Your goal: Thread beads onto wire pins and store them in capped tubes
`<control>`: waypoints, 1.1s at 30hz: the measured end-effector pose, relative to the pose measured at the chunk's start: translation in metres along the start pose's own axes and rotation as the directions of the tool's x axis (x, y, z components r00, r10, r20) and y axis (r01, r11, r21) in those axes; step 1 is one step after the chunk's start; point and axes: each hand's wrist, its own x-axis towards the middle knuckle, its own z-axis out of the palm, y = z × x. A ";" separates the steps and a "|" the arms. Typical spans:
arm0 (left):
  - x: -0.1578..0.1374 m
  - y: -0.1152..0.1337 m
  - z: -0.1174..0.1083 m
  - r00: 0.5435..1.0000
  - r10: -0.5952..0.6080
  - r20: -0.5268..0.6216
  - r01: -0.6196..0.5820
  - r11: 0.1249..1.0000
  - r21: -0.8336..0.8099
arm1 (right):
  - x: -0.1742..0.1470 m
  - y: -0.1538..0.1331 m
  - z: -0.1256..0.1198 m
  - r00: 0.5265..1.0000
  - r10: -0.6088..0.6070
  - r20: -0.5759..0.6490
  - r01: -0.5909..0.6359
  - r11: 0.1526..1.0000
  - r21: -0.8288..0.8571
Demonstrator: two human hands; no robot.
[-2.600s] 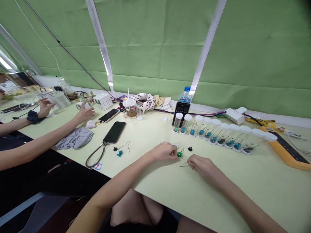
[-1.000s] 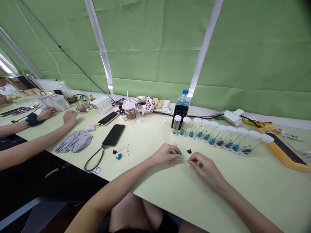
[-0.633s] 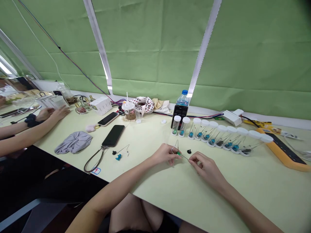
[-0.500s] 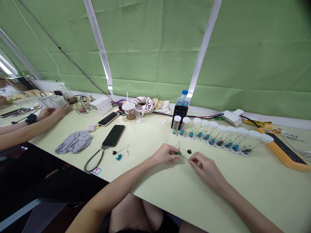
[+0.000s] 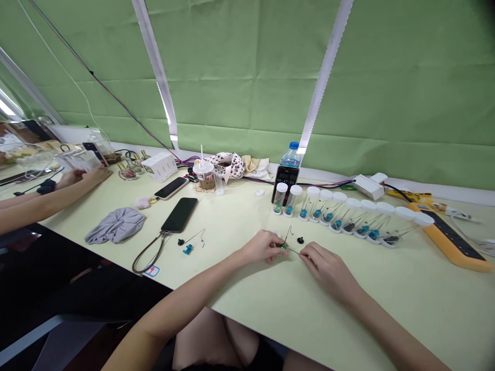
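My left hand (image 5: 266,246) pinches a small green plastic piece (image 5: 284,247) just above the table. A thin bent metal wire (image 5: 288,235) rises from the green piece. My right hand (image 5: 323,263) has its fingertips closed on the end of a thin metal rod (image 5: 294,251) that runs to the green piece. On the table just beyond my hands lies a small black plug-like part (image 5: 300,240). To the left are a small blue plastic piece (image 5: 187,249), another black part (image 5: 181,242) and a bent wire (image 5: 201,236).
Several clear tubes with white caps (image 5: 312,204) stand in a row at the right, beside an orange power strip (image 5: 456,242). A phone showing a timer (image 5: 285,180) leans on a bottle (image 5: 293,154). Left are a phone (image 5: 179,215), a grey cloth (image 5: 116,225) and a co-worker's arms (image 5: 69,193).
The upright wire at the green piece has turned, so its bent end now shows further right. Both hands stay in nearly the same place.
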 end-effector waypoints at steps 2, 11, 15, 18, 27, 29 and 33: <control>0.000 0.001 0.001 1.000 0.019 0.002 -0.019 1.000 -0.012 | -0.003 0.003 0.003 0.999 -0.054 0.004 0.054 0.995 -0.085; 0.002 -0.002 0.013 0.998 0.015 -0.060 -0.014 1.000 0.024 | -0.008 -0.004 0.000 0.992 -0.115 0.045 0.122 0.969 -0.216; 0.003 -0.003 0.015 0.999 0.030 -0.046 -0.029 0.999 0.019 | -0.008 -0.003 0.003 0.993 -0.106 0.050 0.115 0.964 -0.239; 0.003 -0.002 0.015 0.996 0.082 -0.027 -0.081 0.996 0.045 | -0.008 -0.001 0.006 0.994 -0.097 0.056 0.107 0.969 -0.224; 0.003 0.000 0.013 0.982 0.191 0.010 -0.188 0.956 0.224 | 0.001 -0.014 -0.003 0.994 0.102 0.041 -0.109 0.966 0.236; 0.002 0.001 0.013 0.982 0.189 0.017 -0.188 0.957 0.221 | 0.003 -0.016 -0.004 0.982 0.177 0.066 -0.189 0.915 0.356; 0.001 0.001 0.013 0.994 0.096 0.053 -0.101 0.988 0.117 | 0.002 -0.016 -0.001 0.944 0.297 0.144 -0.327 0.783 0.528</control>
